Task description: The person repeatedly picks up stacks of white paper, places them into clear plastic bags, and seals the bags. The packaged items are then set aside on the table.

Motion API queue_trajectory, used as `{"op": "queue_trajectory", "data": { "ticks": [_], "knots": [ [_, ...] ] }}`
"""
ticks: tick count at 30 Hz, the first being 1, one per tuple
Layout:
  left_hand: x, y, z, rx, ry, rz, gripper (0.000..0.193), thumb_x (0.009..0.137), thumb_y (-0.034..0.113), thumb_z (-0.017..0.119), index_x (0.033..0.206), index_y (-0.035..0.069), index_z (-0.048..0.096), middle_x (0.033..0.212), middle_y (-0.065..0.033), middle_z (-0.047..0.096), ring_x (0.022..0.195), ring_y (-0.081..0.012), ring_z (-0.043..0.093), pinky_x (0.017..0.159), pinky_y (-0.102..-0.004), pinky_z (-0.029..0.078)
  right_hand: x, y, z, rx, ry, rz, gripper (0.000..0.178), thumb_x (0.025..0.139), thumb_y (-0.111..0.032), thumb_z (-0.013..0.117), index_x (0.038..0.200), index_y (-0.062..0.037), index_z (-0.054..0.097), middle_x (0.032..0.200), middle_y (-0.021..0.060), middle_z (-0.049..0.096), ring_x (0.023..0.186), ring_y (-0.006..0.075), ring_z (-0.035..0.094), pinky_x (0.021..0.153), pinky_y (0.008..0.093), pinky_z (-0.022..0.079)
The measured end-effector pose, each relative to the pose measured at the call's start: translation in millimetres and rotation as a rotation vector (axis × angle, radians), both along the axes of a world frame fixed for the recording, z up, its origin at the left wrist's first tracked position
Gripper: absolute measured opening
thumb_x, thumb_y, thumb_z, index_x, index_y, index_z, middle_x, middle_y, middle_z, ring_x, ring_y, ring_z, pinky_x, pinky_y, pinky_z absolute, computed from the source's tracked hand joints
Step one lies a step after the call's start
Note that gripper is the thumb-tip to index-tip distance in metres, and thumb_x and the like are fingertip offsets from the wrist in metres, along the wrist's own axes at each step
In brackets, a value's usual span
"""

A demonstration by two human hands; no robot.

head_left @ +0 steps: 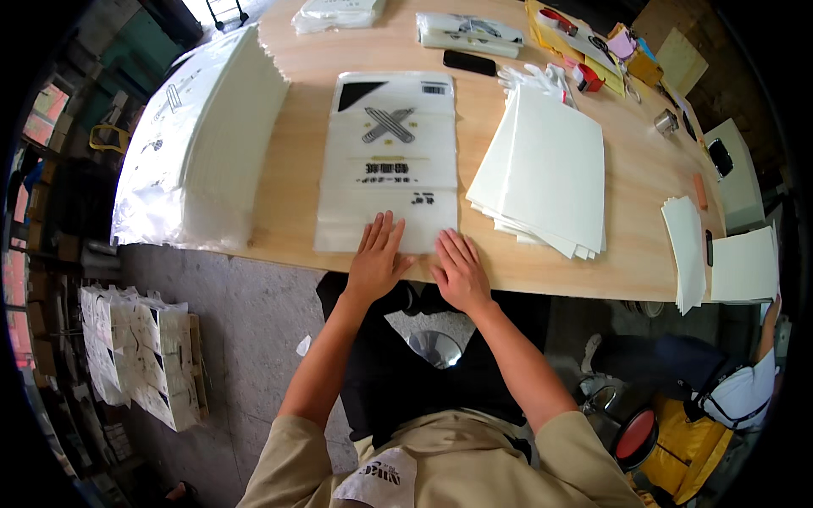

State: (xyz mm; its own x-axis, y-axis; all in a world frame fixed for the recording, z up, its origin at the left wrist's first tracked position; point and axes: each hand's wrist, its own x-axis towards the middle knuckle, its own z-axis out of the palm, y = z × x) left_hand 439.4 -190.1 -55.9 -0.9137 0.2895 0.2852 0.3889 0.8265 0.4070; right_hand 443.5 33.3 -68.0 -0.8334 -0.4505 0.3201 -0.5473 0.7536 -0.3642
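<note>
1. Wooden table [644,169] is seen from above, and a printed plastic bag [388,161] is laid flat on it at its near edge.
2. Left hand [375,258] and right hand [460,269] are spread flat, fingers released, and pressed side by side on the bag's near end; nothing is grasped.
3. Even, outward pressure would be advised, so creases are smoothed.
4. Right of the bag a stack of white sheets [546,173] is kept; left of it, a bag pile [199,135].

A flat white plastic bag [388,161] with a black corner and grey crossed print lay mid-desk. A tall stack of like bags [199,140] stood at the desk's left end. Clear-wrapped packets [468,34] lay at the far edge beside a dark-screened phone [469,62]. Printed white bundles [140,351] stood on the floor, left.
</note>
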Motion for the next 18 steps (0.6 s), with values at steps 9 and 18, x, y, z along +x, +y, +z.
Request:
{"op": "queue_trajectory", "data": {
  "ticks": [9, 18],
  "knots": [
    [-3, 7, -12, -0.075, -0.018, 0.003, 0.056, 0.088, 0.032, 0.07, 0.139, 0.014, 0.056, 0.147, -0.0243, 0.045, 0.137, -0.045, 0.04, 0.114, -0.0554, 0.03, 0, -8, 5, 0.092, -0.088, -0.018, 0.05, 0.094, -0.038, 0.061, 0.142, -0.0239, 0.055, 0.156, 0.0004, 0.04, 0.148, 0.0302, 0.026, 0.119, 0.062, 0.012],
    [-25, 0, 5, -0.199, -0.183, -0.017, 0.034, 0.086, 0.018, 0.068, 0.12, 0.018, 0.069, 0.132, -0.015, 0.06, 0.125, -0.0389, 0.055, 0.1, -0.0501, 0.048, -8, -1, 9, 0.08, -0.146, 0.033, 0.055, 0.092, -0.042, 0.063, 0.144, -0.0289, 0.051, 0.159, 0.0002, 0.035, 0.151, 0.0315, 0.018, 0.119, 0.0648, 0.007]
  ]
}}
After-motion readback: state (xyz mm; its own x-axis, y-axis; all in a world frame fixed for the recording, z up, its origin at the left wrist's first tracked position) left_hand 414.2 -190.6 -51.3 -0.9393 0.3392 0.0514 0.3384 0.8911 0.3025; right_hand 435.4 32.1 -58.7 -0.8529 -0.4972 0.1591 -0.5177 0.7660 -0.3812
